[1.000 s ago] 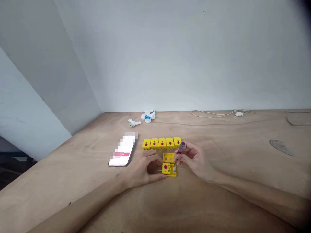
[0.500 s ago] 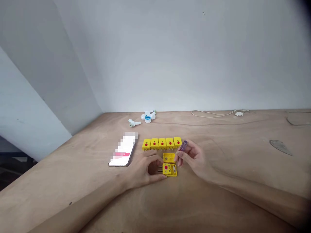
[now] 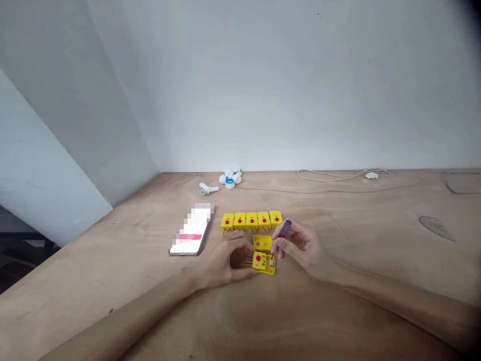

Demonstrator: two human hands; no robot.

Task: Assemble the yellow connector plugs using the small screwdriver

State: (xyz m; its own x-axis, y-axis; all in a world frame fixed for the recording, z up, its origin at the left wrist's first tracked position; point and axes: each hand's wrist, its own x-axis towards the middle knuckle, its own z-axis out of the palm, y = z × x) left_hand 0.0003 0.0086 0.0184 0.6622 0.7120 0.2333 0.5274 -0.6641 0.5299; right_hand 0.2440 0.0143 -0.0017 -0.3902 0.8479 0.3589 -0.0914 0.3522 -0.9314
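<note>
An opened yellow plug [image 3: 259, 261] with a red dot and metal pins lies on the wooden table. My left hand [image 3: 229, 258] grips it at its left side between thumb and fingers. In my right hand [image 3: 298, 245] is a screwdriver [image 3: 286, 228] with a purple handle, tilted, its tip down at the plug's right part. Just behind the plug lies a loose yellow cover [image 3: 262, 243], close to the fingers of both hands. Beyond it several closed yellow plugs [image 3: 251, 220] stand side by side in a row, each with a red dot, pins toward me.
A phone [image 3: 192, 230] with a lit screen lies left of my left hand. White plastic fittings [image 3: 230, 179], one with a blue ring, and another white piece [image 3: 208, 189] sit near the wall. A thin cable [image 3: 330, 178] runs along the back of the table [image 3: 376, 215].
The view has shifted slightly. My left hand still holds the plug, and the screwdriver in my right hand stays at the plug with hardly any movement.
</note>
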